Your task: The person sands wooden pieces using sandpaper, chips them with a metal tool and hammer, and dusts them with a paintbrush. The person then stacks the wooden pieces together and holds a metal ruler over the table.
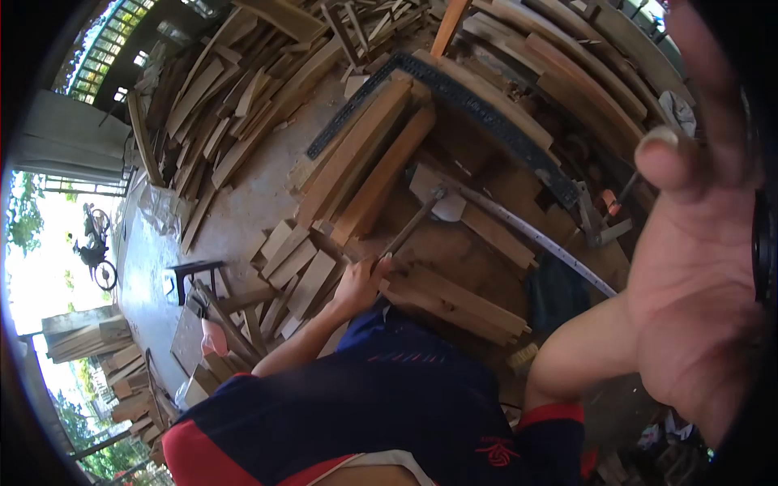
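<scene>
My left hand [362, 282] is closed round the near end of a thin stick-like tool [412, 227]. Its far end meets a small metal piece on a wooden board [423, 183]; the exact kind is unclear. From there a pale marked strip like a ruler [535, 233] slants toward my right forearm. Close to the camera, my right hand [689, 267] is raised with its palm showing and fingers stretched out, holding nothing visible. Ahead, a dark L-shaped carpenter's square [486, 117] lies over timber. Thick wooden pieces [356, 154] stand inside its corner.
Loose planks [219, 105] are heaped at the upper left, and long boards [567, 73] are stacked at the upper right. Short blocks [300, 263] lie beside my left hand. A small dark stool [194, 275] stands on the floor; a motorbike [96, 247] is outside.
</scene>
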